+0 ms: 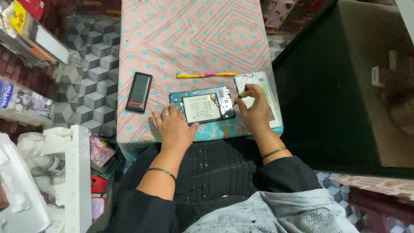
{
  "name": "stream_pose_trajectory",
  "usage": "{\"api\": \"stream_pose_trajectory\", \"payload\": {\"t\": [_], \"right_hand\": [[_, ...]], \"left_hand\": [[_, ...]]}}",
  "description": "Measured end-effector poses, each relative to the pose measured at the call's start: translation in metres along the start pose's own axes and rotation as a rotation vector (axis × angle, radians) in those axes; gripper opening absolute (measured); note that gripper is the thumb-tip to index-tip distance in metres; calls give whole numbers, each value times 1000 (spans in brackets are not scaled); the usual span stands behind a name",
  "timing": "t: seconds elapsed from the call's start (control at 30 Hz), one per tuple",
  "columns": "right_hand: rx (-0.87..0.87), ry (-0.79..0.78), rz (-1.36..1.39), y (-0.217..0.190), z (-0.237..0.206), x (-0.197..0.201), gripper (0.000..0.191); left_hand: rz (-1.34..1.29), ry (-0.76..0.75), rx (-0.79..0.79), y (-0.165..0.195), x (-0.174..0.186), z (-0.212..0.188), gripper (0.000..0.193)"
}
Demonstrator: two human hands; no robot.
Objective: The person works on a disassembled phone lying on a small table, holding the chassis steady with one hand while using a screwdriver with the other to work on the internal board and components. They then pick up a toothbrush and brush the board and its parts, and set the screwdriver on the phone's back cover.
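Observation:
An opened phone (202, 105) with its white battery and circuit board exposed lies on a pink patterned cloth (189, 39). My left hand (174, 129) rests flat beside the phone's lower left corner, fingers spread, thumb at its near edge. My right hand (255, 110) grips a small green-handled screwdriver (243, 93) whose tip points at the phone's right end. A white back cover (258, 92) lies under and behind my right hand.
A black phone (139, 92) lies face up at the left of the cloth. A yellow and pink toothbrush (206, 75) lies behind the opened phone. White foam packaging (64, 172) stands at the lower left, a dark counter (327, 86) at the right.

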State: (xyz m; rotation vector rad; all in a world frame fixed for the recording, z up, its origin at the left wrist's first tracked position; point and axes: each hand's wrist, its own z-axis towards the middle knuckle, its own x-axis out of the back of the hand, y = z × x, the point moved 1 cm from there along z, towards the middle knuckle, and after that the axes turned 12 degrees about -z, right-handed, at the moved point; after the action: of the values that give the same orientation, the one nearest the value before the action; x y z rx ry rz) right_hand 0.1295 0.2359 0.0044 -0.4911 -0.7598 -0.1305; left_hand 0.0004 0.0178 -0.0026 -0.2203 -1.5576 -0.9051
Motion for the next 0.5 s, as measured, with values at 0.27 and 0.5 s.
{"api": "stream_pose_trajectory", "payload": {"t": [0.27, 0.5], "right_hand": [[28, -66, 147, 7, 2, 7, 63], [-75, -16, 72, 10, 4, -7, 64]], "left_hand": [[-85, 21, -5, -10, -2, 3, 75], [-91, 4, -10, -18, -4, 4, 74]]}}
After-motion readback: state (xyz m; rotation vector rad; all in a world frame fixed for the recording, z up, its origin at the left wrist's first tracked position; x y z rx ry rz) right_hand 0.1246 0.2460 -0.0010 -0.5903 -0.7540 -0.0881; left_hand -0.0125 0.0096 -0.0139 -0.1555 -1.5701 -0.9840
